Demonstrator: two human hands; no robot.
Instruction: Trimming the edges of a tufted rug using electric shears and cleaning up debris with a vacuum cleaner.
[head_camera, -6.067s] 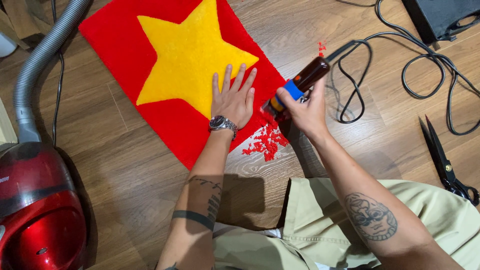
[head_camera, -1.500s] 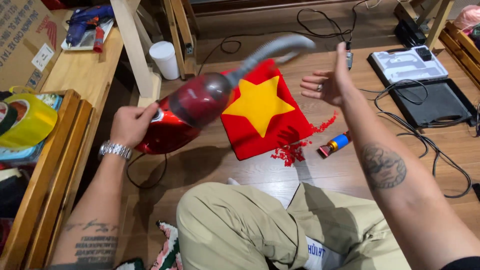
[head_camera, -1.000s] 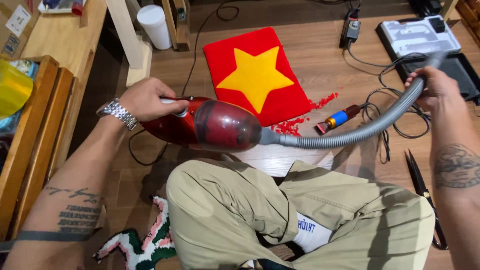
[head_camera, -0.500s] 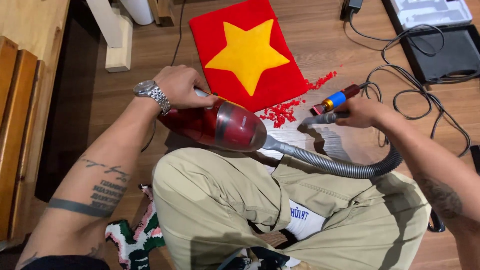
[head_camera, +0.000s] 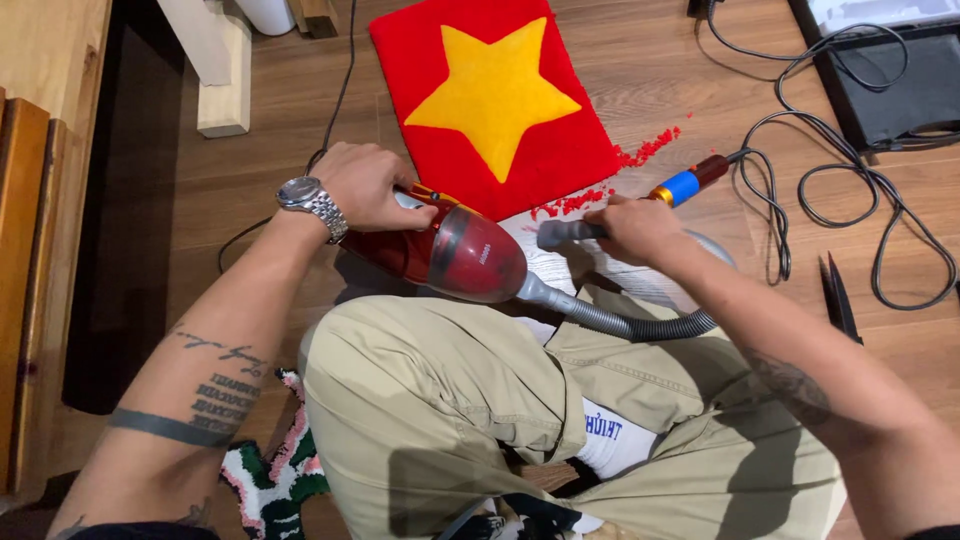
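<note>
L hand grips red vacuum top, R hand wraps hose nozzle, nozzle axis pointing left twd red scraps just above, by rug edge; R nearer.

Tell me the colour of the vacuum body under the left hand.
Glossy red, with a darker translucent front: the vacuum body shows best in the head view, under the left hand.
</note>
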